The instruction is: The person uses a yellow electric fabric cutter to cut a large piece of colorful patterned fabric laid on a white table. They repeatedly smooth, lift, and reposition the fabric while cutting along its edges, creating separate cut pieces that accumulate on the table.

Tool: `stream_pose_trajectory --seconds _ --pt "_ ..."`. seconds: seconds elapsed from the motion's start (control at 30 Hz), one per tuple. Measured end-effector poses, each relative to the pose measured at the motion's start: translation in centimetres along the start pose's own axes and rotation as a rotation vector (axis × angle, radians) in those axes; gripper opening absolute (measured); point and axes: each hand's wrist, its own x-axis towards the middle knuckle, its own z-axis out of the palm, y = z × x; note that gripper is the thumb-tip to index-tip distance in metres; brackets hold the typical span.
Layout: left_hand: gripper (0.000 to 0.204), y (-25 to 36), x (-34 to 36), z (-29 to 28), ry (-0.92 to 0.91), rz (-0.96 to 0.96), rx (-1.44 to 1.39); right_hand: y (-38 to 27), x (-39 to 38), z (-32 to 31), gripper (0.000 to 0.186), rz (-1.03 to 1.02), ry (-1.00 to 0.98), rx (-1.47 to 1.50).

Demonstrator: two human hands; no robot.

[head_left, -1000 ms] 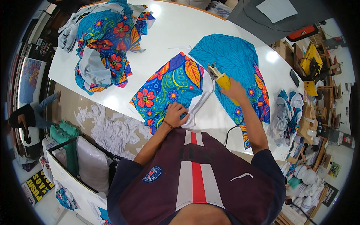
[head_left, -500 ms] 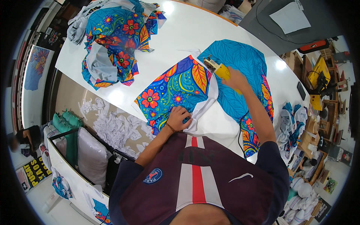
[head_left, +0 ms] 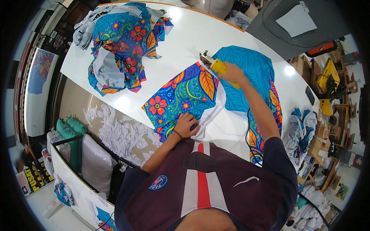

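Observation:
My right hand (head_left: 232, 73) is closed round the yellow body of an electric fabric cutter (head_left: 219, 66). The cutter's metal head is at the far corner of a flower-printed fabric panel (head_left: 181, 92), which has a white margin strip (head_left: 218, 101) along its right side. On the panel's near edge lies my left hand (head_left: 186, 125), fingers curled, with a small dark thing (head_left: 194, 126) under them that I cannot make out. Beneath and right of the cutter spreads a teal leaf-patterned piece (head_left: 246, 77).
A heap of printed fabric (head_left: 123, 50) lies at the table's far left. A black cord (head_left: 248, 134) runs along the right forearm. White scraps (head_left: 121, 133) cover the floor beyond the table (head_left: 169, 50) edge. A phone (head_left: 310, 95) and bundled cloth (head_left: 302, 129) are at the right.
My right hand has moved the cutter left and away, to the panel's far corner. My left hand stays on the panel's near edge. The whole view has shifted slightly.

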Motion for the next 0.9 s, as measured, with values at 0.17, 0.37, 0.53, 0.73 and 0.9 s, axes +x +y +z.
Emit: stream_pose_trajectory --seconds 0.17,0.37,0.53,0.73,0.9 --pt "0.017 -0.5 0.4 -0.3 0.053 0.02 0.004 1.2 -3.4 1.0 0.065 0.056 0.06 0.103" --pt "0.02 -2.4 1.9 -1.9 0.176 -0.173 0.041 5.1 -14.3 3.3 0.051 0.254 0.108 0.582" --pt "0.034 -2.3 8.3 0.4 0.233 -0.004 0.059 6.2 -26.2 4.8 0.043 0.527 0.291 1.023" --pt "0.076 2.2 17.8 9.8 -0.081 0.21 0.038 6.5 -36.5 7.5 0.039 0.716 0.582 1.121" --pt "0.048 2.8 21.0 13.4 -0.467 0.065 0.263 6.7 -42.1 9.6 0.035 0.826 0.735 1.224"
